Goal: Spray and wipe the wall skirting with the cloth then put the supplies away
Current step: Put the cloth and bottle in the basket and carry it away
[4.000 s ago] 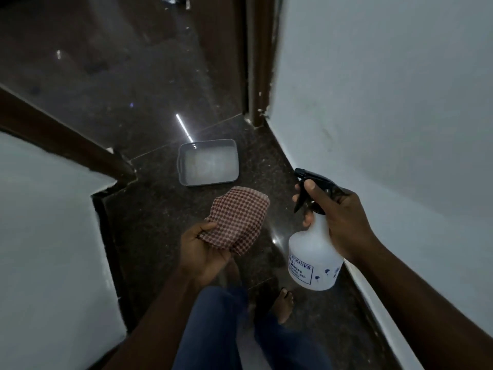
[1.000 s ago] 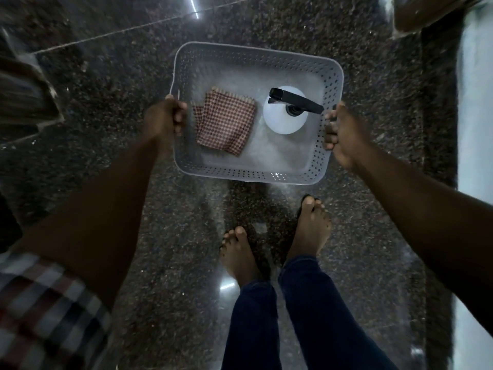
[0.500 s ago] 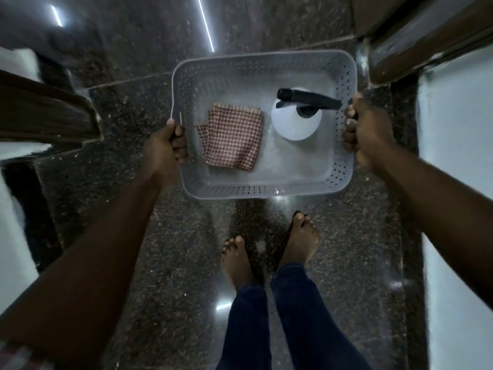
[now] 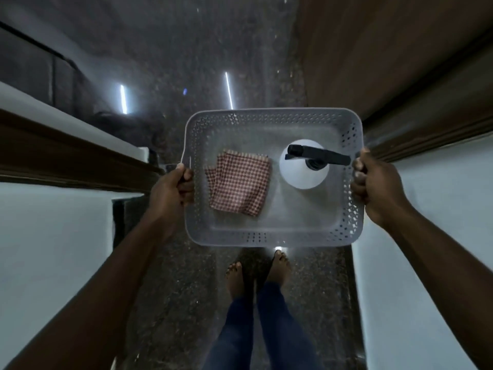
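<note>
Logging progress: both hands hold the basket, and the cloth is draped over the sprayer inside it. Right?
Not quite. The head view shows the cloth lying flat on the basket floor, beside the sprayer, not touching it. The left hand and right hand do hold it.

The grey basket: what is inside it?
In the basket, a folded checked cloth lies at the left and a spray bottle stands at the right. What is under them is covered.
</note>
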